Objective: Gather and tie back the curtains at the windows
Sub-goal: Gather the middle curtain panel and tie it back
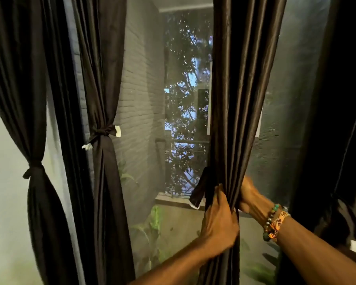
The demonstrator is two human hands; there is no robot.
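A dark curtain panel [240,89] hangs right of centre, bunched into folds. My left hand [219,219] grips the bunch from the front at about waist height. My right hand [248,194] holds the same bunch from its right side, partly hidden behind the folds; beaded bracelets circle that wrist. A dark tie strap [199,188] with a white end hangs just left of my left hand. Two more dark curtains, one at the far left [34,120] and one at the left of the middle [102,89], are each gathered and knotted with a tie.
Window glass with a fine mesh [144,120] shows a white brick wall, trees and plants outside. Another dark curtain [341,99] hangs at the far right edge. A window ledge [173,199] runs behind the strap.
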